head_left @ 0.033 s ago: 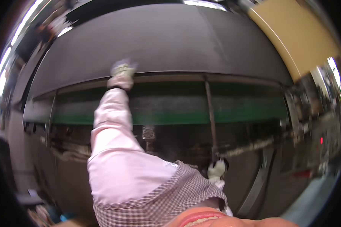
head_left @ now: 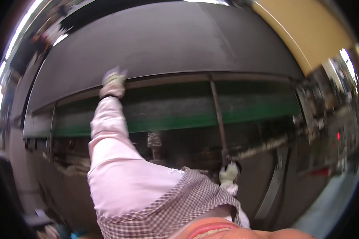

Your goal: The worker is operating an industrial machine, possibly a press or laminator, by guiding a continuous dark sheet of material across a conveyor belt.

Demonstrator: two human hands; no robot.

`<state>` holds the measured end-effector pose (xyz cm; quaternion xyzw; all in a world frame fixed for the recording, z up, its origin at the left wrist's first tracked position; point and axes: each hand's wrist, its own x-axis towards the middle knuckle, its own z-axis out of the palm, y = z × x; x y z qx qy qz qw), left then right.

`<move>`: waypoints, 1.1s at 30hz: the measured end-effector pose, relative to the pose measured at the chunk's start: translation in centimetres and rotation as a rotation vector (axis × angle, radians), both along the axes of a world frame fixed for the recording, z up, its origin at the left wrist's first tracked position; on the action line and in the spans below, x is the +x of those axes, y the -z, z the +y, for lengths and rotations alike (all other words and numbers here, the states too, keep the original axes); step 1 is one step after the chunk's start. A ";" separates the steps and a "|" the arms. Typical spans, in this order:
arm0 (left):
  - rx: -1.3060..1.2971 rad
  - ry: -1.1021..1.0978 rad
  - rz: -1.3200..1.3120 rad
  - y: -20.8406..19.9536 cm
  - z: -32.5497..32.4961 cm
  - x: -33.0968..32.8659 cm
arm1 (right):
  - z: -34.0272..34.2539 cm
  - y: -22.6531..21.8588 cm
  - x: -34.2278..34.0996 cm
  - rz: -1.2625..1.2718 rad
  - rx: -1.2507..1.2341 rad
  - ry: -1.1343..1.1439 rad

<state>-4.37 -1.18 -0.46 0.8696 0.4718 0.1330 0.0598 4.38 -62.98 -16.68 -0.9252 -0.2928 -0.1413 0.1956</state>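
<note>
My left hand (head_left: 114,83), in a pale glove, reaches far forward to the near edge of a large dark grey panel (head_left: 167,40). Motion smears its fingers, so their hold on that edge is unclear. My right hand (head_left: 228,173), gloved too, is low and close to my body, closed around a dark handle (head_left: 238,166) at the lower end of a thin metal rod (head_left: 217,107). The rod runs up to the underside of the panel's edge. Behind the rod lies a dark surface with a green front band (head_left: 175,124).
A tan panel (head_left: 307,34) stands at the far right. Machinery with a small red light (head_left: 338,136) fills the right side. Below the green band a silvery fitting (head_left: 154,140) sticks up. A metal bar (head_left: 272,185) slants at the lower right.
My left arm and hand appear further left along the panel's edge. The whole view has shifted and tilted slightly. My right hand stays on the handle.
</note>
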 end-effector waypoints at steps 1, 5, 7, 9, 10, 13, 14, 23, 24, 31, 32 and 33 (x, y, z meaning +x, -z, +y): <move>0.003 -0.081 -0.012 -0.2 2.6 -6.2 | -0.1 0.0 0.0 0.161 -0.028 0.031; -0.018 0.015 0.287 1.0 2.7 -4.0 | 0.1 1.0 0.6 -0.050 0.084 -0.037; -0.004 0.060 0.290 0.8 0.3 0.0 | 0.3 -0.4 0.3 0.053 0.046 0.013; 0.005 0.138 0.317 -0.2 -1.6 2.3 | 0.3 -1.5 0.2 0.132 0.003 0.034; 0.011 0.167 0.333 -0.5 -2.4 3.2 | 0.4 -1.3 0.1 0.127 0.033 0.037; 0.161 0.251 0.261 0.2 -4.7 5.5 | 0.8 -1.4 -0.1 0.079 0.105 0.026; 0.124 0.264 0.258 0.1 -5.3 6.8 | 0.8 -1.7 0.0 0.099 0.111 0.027; 0.023 0.393 0.340 -1.7 -12.8 17.4 | 1.1 -3.3 0.0 0.134 0.179 -0.001; 0.036 0.426 0.322 -1.7 -13.8 18.7 | 0.9 -3.2 0.0 0.129 0.166 0.005; -0.005 0.571 0.320 -2.2 -19.3 26.6 | 0.8 -3.0 0.4 0.167 0.216 -0.039; -0.013 0.587 0.354 -2.5 -20.0 27.8 | 0.9 -2.9 0.3 0.158 0.209 -0.041; -0.028 0.597 0.369 -2.6 -20.9 29.1 | 0.8 -2.8 0.5 0.146 0.202 -0.040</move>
